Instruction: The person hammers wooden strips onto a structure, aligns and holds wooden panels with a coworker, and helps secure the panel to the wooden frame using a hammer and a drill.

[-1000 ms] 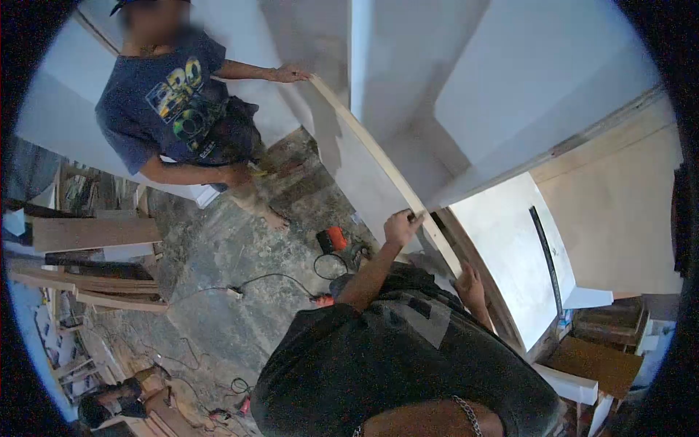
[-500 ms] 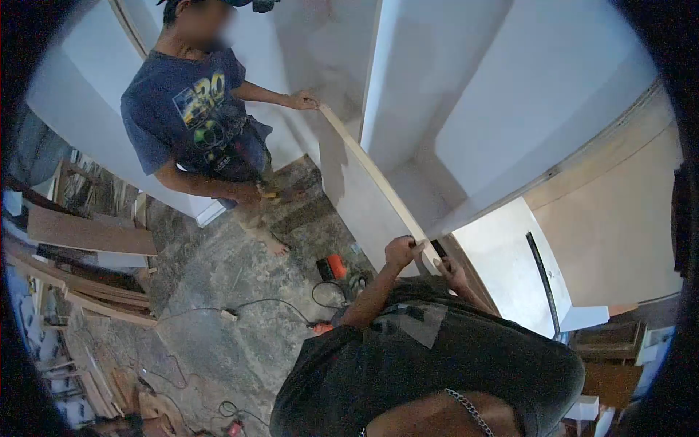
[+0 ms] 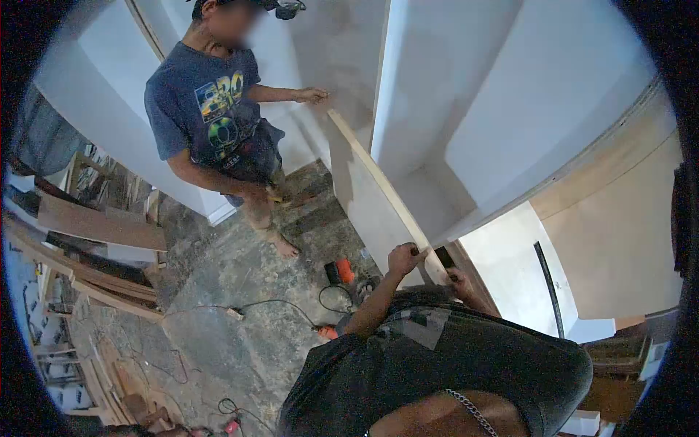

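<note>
Dim room, curved fisheye edges.

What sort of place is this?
Probably a woodworking shop, or a room being built: long brown wooden boards lie piled up, a thin black cord crosses the stained grey floor, and the left hand grips a flat, pale, wood-edged panel.

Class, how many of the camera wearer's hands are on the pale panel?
2: the left hand on the upper edge of the panel, the right hand at its near end.
</note>
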`<state>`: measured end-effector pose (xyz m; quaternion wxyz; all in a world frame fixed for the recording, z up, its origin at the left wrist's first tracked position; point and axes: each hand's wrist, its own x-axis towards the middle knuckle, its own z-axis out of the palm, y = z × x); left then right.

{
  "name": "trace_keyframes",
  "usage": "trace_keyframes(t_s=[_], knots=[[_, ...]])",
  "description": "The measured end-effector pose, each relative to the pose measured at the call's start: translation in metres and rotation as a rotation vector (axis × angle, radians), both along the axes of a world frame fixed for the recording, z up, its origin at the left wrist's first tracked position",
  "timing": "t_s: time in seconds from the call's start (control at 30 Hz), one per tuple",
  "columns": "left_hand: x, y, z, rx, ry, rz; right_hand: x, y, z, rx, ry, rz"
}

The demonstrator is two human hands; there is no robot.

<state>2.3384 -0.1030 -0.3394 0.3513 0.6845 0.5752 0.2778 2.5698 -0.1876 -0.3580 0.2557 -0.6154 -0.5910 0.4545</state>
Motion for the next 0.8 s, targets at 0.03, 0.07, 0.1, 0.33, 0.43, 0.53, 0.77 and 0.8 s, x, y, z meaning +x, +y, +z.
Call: trace_keyframes(t_s=[0.03, 0.07, 0.1, 0.33, 0.43, 0.53, 0.77, 0.8], knots=[[-0.001, -0.002, 0.001, -0.003, 0.007, 0.004, 0.0, -0.003, -0.002, -0.029, 0.184, 0.023], [-0.002, -0.002, 0.002, -0.004, -0.01, -0.002, -0.002, -0.006, -0.004, -0.032, 0.191, 0.029], [-0.003, -0.003, 0.003, -0.005, -0.028, -0.007, -0.003, -0.011, -0.006, -0.053, 0.271, -0.002], [0.0, -0.003, -0.023, 0.051, -0.143, -0.022, 0.018, -0.018, -0.055, 0.267, 0.189, 0.086], [0.007, 0.0, -0.023, 0.001, 0.018, -0.02, 0.0, -0.021, -0.003, 0.246, -0.055, -0.006], [0.01, -0.006, -0.008, -0.095, -0.045, 0.006, 0.004, -0.02, 0.003, 0.182, -0.306, -0.008], [-0.047, -0.076, -0.053, -0.307, 0.072, 0.065, -0.002, -0.013, 0.039, 0.157, -0.332, -0.027], [-0.063, -0.097, -0.06, -0.38, 0.082, 0.16, -0.015, -0.014, 0.064, 0.146, -0.34, -0.019]])
